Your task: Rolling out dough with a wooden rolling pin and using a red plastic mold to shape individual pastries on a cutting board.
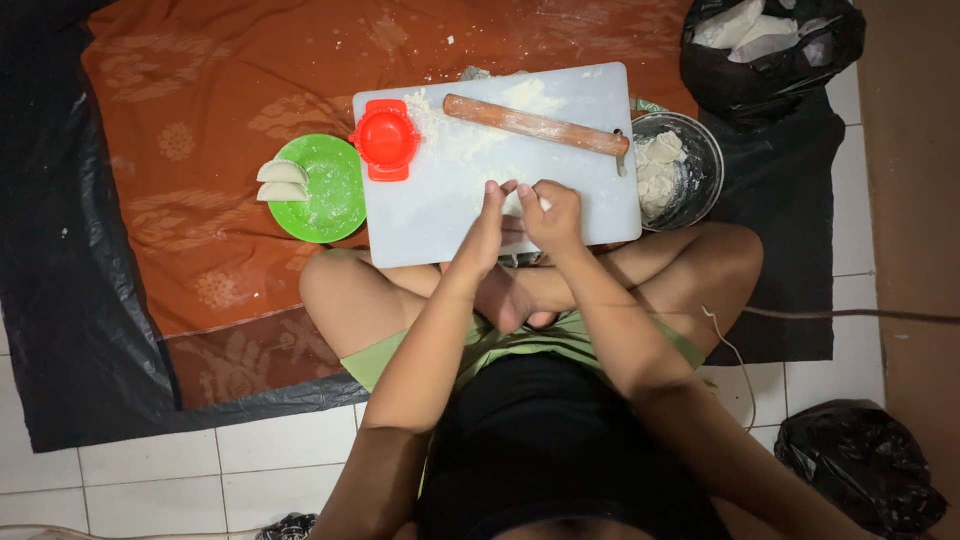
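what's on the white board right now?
On the board: a wooden rolling pin, a red press, loose flour. The left hand and right hand pinch something pale at its near edge; they cover most of it.

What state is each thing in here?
Left hand: pinching dough with the right.
Right hand: pinching the same dough.
Dough: small piece, mostly hidden between the fingers.
Board: floured.
Rolling pin: lying idle on the board.
Red press: closed.
Green plate: holds two folded dumplings.
Bowl: holds dough lumps.
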